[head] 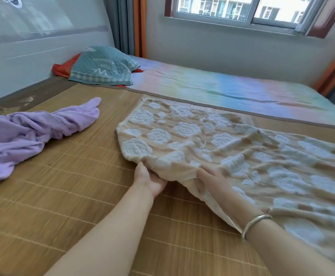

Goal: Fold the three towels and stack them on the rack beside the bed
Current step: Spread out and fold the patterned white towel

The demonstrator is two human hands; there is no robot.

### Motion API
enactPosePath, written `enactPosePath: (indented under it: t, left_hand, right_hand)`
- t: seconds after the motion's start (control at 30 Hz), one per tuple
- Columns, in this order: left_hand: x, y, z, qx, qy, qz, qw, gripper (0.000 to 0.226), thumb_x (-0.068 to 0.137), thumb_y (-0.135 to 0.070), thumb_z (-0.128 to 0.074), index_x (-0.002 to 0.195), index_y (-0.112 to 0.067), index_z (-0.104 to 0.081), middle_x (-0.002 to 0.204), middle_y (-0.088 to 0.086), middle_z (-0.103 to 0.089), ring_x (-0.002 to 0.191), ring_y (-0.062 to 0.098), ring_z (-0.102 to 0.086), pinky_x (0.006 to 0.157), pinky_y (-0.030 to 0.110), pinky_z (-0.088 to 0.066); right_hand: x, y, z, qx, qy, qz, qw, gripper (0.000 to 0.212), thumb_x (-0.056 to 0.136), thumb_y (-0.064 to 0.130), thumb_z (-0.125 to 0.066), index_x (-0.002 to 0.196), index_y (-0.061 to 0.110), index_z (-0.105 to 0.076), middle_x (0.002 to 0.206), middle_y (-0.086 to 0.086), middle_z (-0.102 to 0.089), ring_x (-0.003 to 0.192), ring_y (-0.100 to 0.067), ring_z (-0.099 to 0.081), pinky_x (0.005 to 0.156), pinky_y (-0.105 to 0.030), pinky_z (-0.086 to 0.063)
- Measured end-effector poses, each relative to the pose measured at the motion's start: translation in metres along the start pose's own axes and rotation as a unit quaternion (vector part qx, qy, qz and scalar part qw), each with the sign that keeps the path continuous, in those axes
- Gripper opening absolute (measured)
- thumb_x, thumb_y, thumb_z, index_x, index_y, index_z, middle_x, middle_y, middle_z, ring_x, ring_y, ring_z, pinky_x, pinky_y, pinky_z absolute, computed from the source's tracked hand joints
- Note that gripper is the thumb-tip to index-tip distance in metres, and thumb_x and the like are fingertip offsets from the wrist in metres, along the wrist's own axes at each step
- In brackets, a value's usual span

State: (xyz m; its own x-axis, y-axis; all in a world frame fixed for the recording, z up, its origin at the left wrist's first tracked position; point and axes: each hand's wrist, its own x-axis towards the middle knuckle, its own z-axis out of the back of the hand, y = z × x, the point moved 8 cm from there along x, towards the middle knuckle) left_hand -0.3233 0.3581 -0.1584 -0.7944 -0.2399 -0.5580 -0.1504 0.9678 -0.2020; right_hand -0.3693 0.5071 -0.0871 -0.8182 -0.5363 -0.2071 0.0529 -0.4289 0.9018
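While both hands' fingers grasp the beige towel point(212, 144), a purple towel point(23, 130) lies apart.

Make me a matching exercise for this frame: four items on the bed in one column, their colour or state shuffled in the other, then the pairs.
Items:
1. rose-patterned towel
2. purple towel
3. pillow
4. bracelet

States:
A. crumpled, untouched, at the left
B. teal, by the headboard
C. on the right wrist
D. near edge held by left hand and right hand

Pairs: 1-D, 2-A, 3-B, 4-C

Bright window point(240, 8) daylight, bowed soft edges.
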Motion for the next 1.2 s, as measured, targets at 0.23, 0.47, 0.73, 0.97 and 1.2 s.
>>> enactPosePath:
  t: [0.23,0.47,0.73,0.97,1.2]
  left_hand:
    - [-0.049,-0.105,0.015,-0.026,-0.096,-0.147,0.984,0.018,0.095,-0.013,-0.044,0.081,-0.005,-0.049,0.086,0.016,-0.06,0.087,0.028,-0.061,0.075,0.041,-0.049]
    - [-0.072,-0.212,0.088,0.23,-0.195,-0.276,0.913,0.04,0.081,0.01,-0.059,0.115,-0.008,-0.048,0.112,0.016,-0.056,0.088,0.026,-0.061,0.064,0.04,-0.055]
    - [-0.099,-0.254,0.097,0.67,-0.201,-0.368,0.613,0.009,0.081,-0.002,-0.069,0.083,-0.01,-0.065,0.095,0.009,-0.065,0.077,0.019,-0.054,0.065,0.026,-0.04]
    - [-0.115,-0.28,0.098,0.752,-0.238,-0.397,0.47,0.018,0.085,0.002,-0.058,0.091,-0.004,-0.074,0.107,0.023,-0.064,0.1,0.037,-0.059,0.092,0.039,-0.043]
    - [-0.143,-0.259,0.156,0.831,-0.321,-0.26,0.374,0.035,0.091,-0.005,-0.044,0.124,-0.007,-0.056,0.126,0.012,-0.039,0.111,0.035,-0.043,0.095,0.043,-0.038]
  right_hand:
    - [-0.004,0.0,-0.017,-0.03,0.007,0.022,0.999,0.026,0.093,0.023,-0.043,0.068,0.019,-0.036,0.064,0.005,-0.033,0.054,-0.008,-0.031,0.054,-0.022,-0.027]
    - [-0.01,-0.002,-0.064,-0.397,0.082,0.058,0.912,0.027,0.083,0.051,-0.043,0.085,0.025,-0.049,0.086,0.01,-0.055,0.076,-0.011,-0.051,0.074,-0.032,-0.04]
    - [-0.026,0.001,-0.152,-0.631,0.07,0.174,0.752,0.063,0.081,0.015,-0.059,0.135,0.018,-0.026,0.135,-0.005,-0.033,0.118,-0.025,-0.041,0.081,-0.036,-0.04]
    - [-0.029,0.003,-0.13,-0.585,0.072,0.136,0.796,0.026,0.083,0.011,-0.048,0.108,0.018,-0.042,0.099,0.001,-0.049,0.085,-0.02,-0.051,0.05,-0.024,-0.029]
    - [-0.064,-0.017,-0.119,-0.604,0.142,0.145,0.77,0.022,0.081,0.019,-0.051,0.099,0.021,-0.039,0.09,0.006,-0.037,0.08,-0.014,-0.04,0.057,-0.023,-0.034]
